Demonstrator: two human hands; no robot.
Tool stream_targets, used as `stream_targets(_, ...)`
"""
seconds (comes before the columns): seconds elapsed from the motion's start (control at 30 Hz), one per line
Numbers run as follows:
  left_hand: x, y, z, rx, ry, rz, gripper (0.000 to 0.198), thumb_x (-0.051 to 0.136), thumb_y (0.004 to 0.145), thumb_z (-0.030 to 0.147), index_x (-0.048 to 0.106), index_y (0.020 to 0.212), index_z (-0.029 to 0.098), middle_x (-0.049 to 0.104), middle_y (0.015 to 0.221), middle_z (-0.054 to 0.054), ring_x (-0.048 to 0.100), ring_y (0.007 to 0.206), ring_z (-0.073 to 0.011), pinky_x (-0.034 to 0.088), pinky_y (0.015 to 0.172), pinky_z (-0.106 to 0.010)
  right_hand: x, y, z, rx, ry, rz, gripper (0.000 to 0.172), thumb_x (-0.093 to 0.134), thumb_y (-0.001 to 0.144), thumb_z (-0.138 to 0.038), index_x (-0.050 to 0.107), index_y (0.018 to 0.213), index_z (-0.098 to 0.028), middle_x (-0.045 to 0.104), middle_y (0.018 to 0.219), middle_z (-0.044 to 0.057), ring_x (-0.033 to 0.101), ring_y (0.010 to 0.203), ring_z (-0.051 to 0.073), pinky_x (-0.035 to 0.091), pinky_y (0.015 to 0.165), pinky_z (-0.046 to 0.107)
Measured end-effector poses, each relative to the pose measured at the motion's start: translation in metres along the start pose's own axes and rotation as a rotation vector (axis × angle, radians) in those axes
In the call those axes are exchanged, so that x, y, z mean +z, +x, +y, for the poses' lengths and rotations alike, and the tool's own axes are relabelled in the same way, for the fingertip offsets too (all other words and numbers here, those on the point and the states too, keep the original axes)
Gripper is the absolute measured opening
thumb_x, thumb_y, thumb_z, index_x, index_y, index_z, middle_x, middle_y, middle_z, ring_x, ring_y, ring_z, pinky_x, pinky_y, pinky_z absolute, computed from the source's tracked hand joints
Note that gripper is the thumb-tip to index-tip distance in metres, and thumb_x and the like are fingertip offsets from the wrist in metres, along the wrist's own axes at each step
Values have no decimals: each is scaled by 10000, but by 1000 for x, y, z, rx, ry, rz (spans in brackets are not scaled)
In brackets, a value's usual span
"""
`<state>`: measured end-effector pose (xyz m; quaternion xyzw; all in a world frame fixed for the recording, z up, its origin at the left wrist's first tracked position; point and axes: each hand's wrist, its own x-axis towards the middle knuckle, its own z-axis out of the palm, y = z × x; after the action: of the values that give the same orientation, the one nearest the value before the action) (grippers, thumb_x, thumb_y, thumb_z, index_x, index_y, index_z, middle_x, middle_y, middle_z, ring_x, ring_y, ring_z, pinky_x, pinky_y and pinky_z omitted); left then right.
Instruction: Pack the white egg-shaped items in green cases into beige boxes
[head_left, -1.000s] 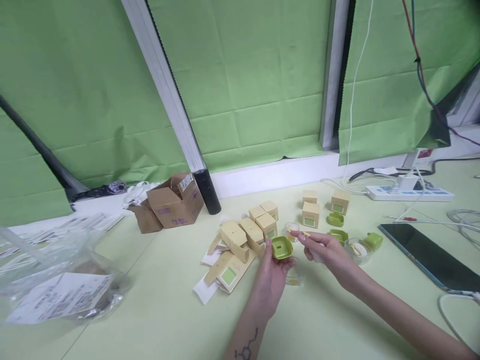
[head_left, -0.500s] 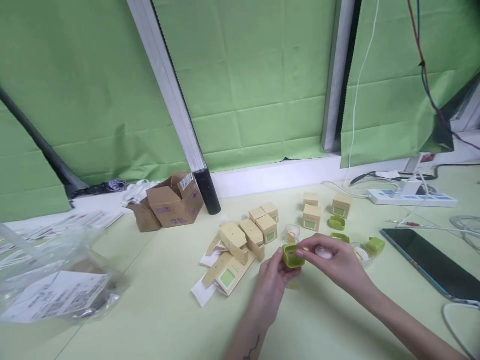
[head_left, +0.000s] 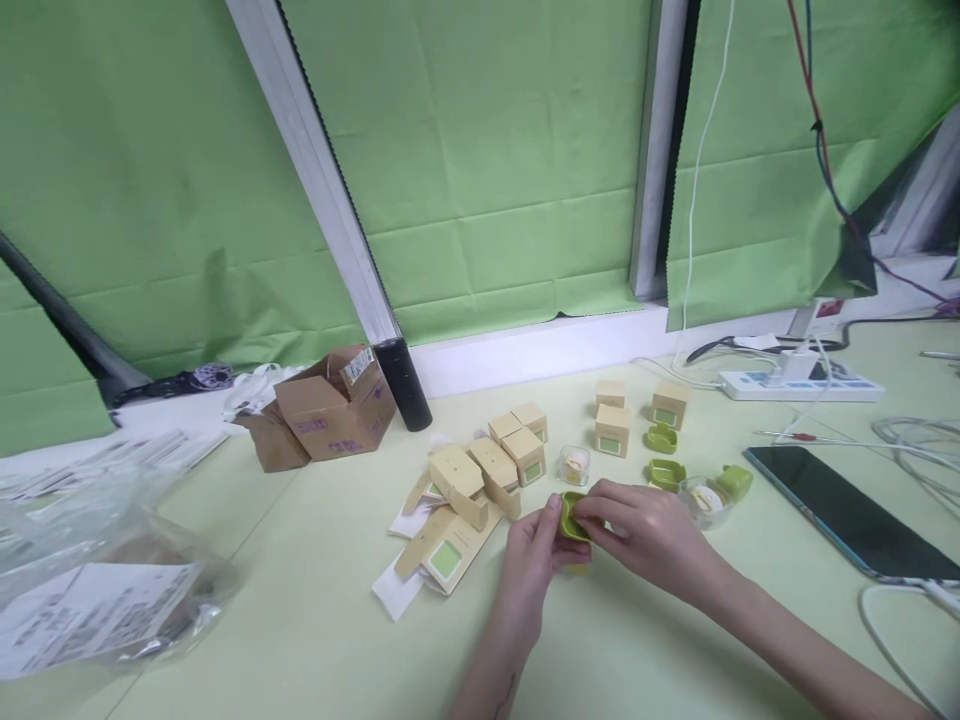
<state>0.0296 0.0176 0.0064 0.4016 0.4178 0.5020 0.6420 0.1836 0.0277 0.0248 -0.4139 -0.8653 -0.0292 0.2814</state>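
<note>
Both hands meet over the table's middle. My left hand (head_left: 531, 556) pinches a small green lid (head_left: 568, 519) from the left. My right hand (head_left: 643, 538) closes its fingers over the same green lid from the right. Something yellowish shows just beneath the lid; I cannot make it out. A small clear jar (head_left: 575, 464) stands just beyond the hands. Two more green lids (head_left: 663, 437) lie to the right, beside a clear jar (head_left: 703, 499) with a green lid (head_left: 733, 481) leaning against it.
Several small tan boxes (head_left: 517, 440) and flattened cartons (head_left: 448, 545) lie left of the hands. A brown cardboard box (head_left: 334, 412) and a black cylinder (head_left: 403, 384) stand behind. A plastic bag (head_left: 97, 580) sits far left, a dark tablet (head_left: 840, 510) and power strip (head_left: 799, 385) right.
My right hand has moved left onto the green lid held by my left hand, and both hands have dropped closer to the table. The camera has shifted slightly.
</note>
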Motion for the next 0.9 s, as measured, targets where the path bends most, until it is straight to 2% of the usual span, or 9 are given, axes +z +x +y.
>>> stream_targets(0.1, -2, 1, 0, -11, 67, -1, 407, 574, 742, 505, 639, 701, 105, 589, 603, -48, 580, 540, -157, 485, 595, -306, -3, 1, -1, -82, -62, -51, 268, 395, 897, -220, 652, 822, -231, 619, 712, 33, 550, 533, 125, 252, 464, 251)
stream_targets(0.17, -2, -1, 3, -9, 63, -74, 349, 570, 752, 444, 662, 722, 109, 604, 632, -55, 591, 583, -164, 488, 634, -311, -5, 1, 0, -109, -95, -74, 271, 396, 888, -205, 643, 777, -214, 594, 694, 29, 518, 489, 113, 221, 447, 251)
stream_targets(0.27, -1, -6, 9, -18, 81, -199, 233, 621, 729, 336, 696, 805, 129, 638, 717, -58, 599, 682, -161, 482, 731, -305, -11, 2, 2, -82, -105, -96, 258, 423, 859, -184, 638, 719, -207, 587, 674, 20, 498, 458, 107, 184, 432, 254)
stream_targets(0.37, -2, -7, 11, -17, 138, -237, 242, 650, 726, 325, 709, 858, 131, 658, 760, -68, 597, 700, -153, 481, 754, -307, -18, 3, 4, -12, -32, -125, 255, 439, 838, -173, 649, 701, -219, 616, 680, 13, 520, 484, 114, 189, 435, 252)
stream_targets(0.57, -5, -1, 9, 26, 205, -135, 257, 698, 673, 377, 688, 710, 122, 650, 645, -55, 586, 562, -151, 482, 609, -291, -24, 8, 5, 216, 354, -118, 198, 505, 763, -190, 669, 678, -261, 664, 720, -13, 556, 555, 132, 323, 494, 235)
stream_targets(0.67, -7, 1, 10, 135, 225, -85, 198, 714, 656, 321, 634, 645, 141, 606, 580, -17, 552, 542, -130, 437, 557, -241, -22, 10, 1, 332, 534, -129, 148, 551, 733, -230, 669, 648, -260, 661, 711, -11, 578, 619, 159, 396, 547, 252)
stream_targets(0.77, -9, 2, 13, 217, 190, -87, 210, 732, 622, 289, 560, 615, 168, 559, 579, 11, 510, 559, -118, 402, 524, -215, -19, 10, -3, 440, 740, -74, 183, 544, 772, -350, 682, 852, -260, 662, 849, 18, 596, 644, 170, 450, 571, 277)
stream_targets(0.83, -10, 2, 15, 229, 144, -105, 233, 718, 630, 300, 519, 621, 180, 545, 619, 11, 497, 584, -120, 398, 528, -216, -17, 8, -5, 462, 794, -32, 385, 604, 737, -410, 599, 1103, -289, 629, 1019, 30, 617, 736, 189, 482, 642, 304)
stream_targets(0.9, -9, 1, 17, 243, 113, -124, 242, 713, 623, 273, 490, 611, 181, 518, 627, 17, 474, 598, -112, 381, 544, -211, -15, 6, -7, 400, 793, -43, 591, 698, 655, -398, 516, 1211, -316, 602, 1104, 28, 604, 900, 228, 475, 772, 340)
